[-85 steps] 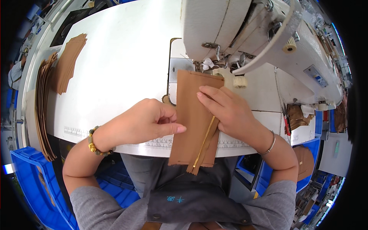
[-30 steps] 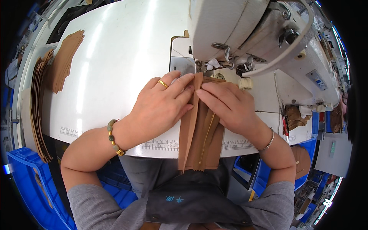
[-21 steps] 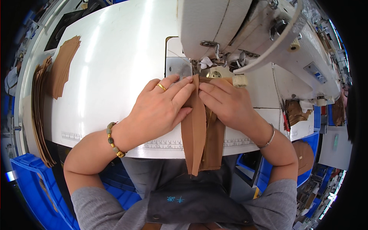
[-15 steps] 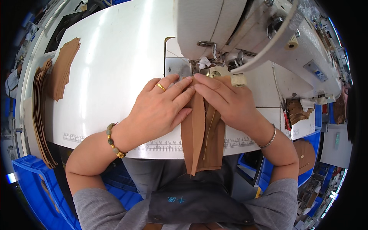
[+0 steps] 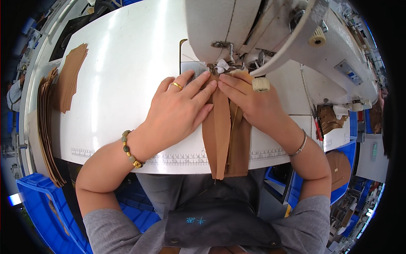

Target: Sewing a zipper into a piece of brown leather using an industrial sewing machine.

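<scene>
Indeed, the right bin (image 5: 347, 149) holds brown pieces (image 5: 338, 171). On the white worktop (image 5: 122, 84), the left hand (image 5: 179, 106) and right hand (image 5: 258, 99) press the cloth (image 5: 220, 127) with stretched fingers, beside the machine (image 5: 334, 67) needle area. Its lower end (with a zip (image 5: 231, 131) near) passes the front edge; leftward, the surface extends toward a brown stack (image 5: 71, 80).

The left hand (image 5: 179, 110) and right hand (image 5: 258, 101) cover much of the cloth's (image 5: 220, 135) far end, the zip's (image 5: 230, 137) upper part is hidden, the needle cannot be made out, and the top edge crops the machine (image 5: 215, 25).
</scene>
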A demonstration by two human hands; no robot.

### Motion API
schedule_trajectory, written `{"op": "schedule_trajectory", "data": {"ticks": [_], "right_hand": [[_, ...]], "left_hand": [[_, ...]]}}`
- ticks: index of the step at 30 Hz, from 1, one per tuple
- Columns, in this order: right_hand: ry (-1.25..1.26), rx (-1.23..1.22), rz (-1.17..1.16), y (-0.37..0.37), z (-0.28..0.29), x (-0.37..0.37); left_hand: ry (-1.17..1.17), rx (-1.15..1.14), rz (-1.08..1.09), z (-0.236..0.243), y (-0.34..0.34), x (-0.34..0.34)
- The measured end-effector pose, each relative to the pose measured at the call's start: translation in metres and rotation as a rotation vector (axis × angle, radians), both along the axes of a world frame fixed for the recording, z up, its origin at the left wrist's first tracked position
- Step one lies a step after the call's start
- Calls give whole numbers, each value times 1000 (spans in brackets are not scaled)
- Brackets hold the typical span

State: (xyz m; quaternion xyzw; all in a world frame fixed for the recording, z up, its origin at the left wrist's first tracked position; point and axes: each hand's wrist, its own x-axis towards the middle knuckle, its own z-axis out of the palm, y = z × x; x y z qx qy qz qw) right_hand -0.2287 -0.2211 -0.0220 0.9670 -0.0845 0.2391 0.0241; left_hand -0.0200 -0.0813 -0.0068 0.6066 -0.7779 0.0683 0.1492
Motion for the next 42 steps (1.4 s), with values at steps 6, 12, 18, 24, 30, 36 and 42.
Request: {"op": "schedule_trajectory", "data": {"ticks": [6,12,18,24,30,36,42], "right_hand": [[-2,-36,-12,-2,1,0],[79,-13,51,10,9,-5],[171,52,358,56,23,-38],[227,83,282,102,23,-64],[175,124,244,119,24,-68],[192,45,272,123,23,-68],[211,20,272,121,32,-63]], "left_hand": [[9,-9,12,-1,-3,-1],[-49,-49,-67,6,39,-22],[-27,-74,-231,7,113,-54],[-35,-151,-162,-3,125,-62],[-8,-161,-198,5,122,-54],[109,-19,-41,12,62,-29],[15,16,-9,5,-2,-5]]}}
